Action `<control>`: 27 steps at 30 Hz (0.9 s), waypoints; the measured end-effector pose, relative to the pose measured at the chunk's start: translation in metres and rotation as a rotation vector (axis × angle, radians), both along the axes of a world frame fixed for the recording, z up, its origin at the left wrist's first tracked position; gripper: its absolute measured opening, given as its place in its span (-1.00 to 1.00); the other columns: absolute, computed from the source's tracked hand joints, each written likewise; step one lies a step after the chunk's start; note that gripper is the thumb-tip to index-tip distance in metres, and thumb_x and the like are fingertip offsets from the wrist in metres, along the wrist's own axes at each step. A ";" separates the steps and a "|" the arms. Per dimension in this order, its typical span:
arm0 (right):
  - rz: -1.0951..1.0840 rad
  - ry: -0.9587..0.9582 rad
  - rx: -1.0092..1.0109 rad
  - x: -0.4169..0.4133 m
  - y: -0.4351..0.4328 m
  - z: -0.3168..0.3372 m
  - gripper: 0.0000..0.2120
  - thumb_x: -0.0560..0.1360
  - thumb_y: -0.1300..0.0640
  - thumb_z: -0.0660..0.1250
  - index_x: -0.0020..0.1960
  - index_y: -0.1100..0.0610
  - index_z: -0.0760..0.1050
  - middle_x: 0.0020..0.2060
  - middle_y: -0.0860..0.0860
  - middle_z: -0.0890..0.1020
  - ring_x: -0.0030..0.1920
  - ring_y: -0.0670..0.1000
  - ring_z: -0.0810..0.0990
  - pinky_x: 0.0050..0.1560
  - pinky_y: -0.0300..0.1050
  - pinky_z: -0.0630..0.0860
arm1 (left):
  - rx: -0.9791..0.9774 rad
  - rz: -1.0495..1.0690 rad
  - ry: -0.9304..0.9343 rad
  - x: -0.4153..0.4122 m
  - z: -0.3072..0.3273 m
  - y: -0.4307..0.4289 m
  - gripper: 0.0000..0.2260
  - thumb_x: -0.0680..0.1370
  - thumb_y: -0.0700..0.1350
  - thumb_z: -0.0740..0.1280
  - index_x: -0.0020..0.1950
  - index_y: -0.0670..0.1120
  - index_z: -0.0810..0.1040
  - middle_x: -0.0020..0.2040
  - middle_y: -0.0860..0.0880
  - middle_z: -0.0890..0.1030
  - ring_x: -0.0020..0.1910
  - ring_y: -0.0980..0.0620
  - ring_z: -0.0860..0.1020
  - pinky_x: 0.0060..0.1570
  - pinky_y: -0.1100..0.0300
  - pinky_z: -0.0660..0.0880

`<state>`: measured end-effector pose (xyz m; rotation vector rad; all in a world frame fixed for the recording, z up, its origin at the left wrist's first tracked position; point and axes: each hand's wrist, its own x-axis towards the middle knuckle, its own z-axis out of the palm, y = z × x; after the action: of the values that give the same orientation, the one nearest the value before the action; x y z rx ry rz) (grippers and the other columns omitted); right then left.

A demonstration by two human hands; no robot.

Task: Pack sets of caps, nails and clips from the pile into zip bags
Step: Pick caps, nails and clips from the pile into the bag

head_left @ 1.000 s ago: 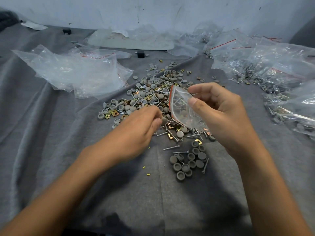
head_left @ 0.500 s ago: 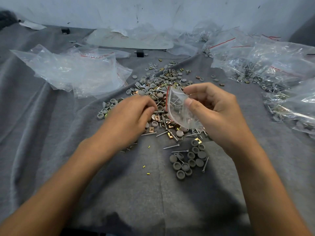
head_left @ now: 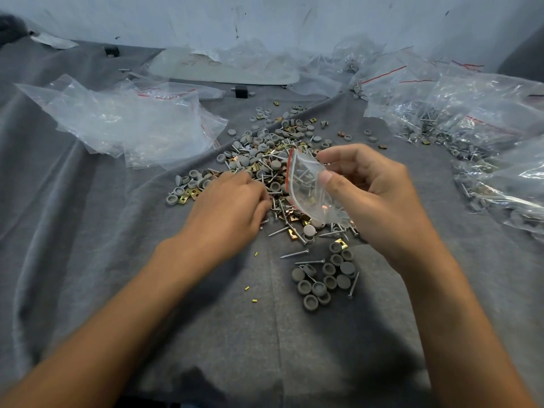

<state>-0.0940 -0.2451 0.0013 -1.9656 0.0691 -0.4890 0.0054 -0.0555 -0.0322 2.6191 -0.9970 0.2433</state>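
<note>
No readable text, label, brand, number or sign anywhere, clear plastic zip bags (head_left: 132, 125) plain but for red seal lines, faint marks on the pale flat sheet (head_left: 223, 67) at the far edge illegible

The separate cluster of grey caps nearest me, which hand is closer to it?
Right. The right hand, holding the zip bag, sits just above the cap cluster; the left hand is farther off, up-left.
</note>
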 end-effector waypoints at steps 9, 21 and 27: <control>0.010 -0.002 -0.043 0.003 0.002 -0.005 -0.82 0.57 0.11 0.43 0.15 -0.07 0.63 -0.07 -0.08 0.71 -0.06 0.09 0.65 0.03 0.22 0.60 | -0.691 -0.163 0.394 -0.015 0.025 -0.007 -0.95 0.60 -0.10 0.39 0.03 0.03 0.63 -0.11 0.05 0.59 -0.22 0.21 0.50 -0.15 0.22 0.44; -0.027 -0.046 0.035 0.001 -0.001 0.000 -0.83 0.57 0.20 0.43 0.10 -0.03 0.64 -0.12 -0.02 0.71 -0.06 0.20 0.63 -0.02 0.13 0.58 | 0.030 -0.389 0.402 -0.053 0.009 0.006 -0.59 0.41 0.34 0.44 0.12 0.16 0.51 0.00 0.25 0.50 0.01 0.29 0.46 0.00 0.34 0.40; -0.028 -0.052 0.031 0.001 -0.002 0.000 -0.83 0.57 0.19 0.44 0.09 -0.05 0.64 -0.13 -0.03 0.71 -0.06 0.17 0.63 -0.02 0.14 0.59 | 0.121 -0.391 0.281 -0.061 0.005 0.001 -0.54 0.44 0.37 0.36 0.25 0.20 0.42 0.11 0.21 0.42 0.15 0.17 0.42 0.19 0.08 0.44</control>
<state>-0.0926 -0.2471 0.0010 -1.9225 0.0709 -0.5544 -0.0551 -0.0549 -0.0273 2.4009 -1.4195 -0.2782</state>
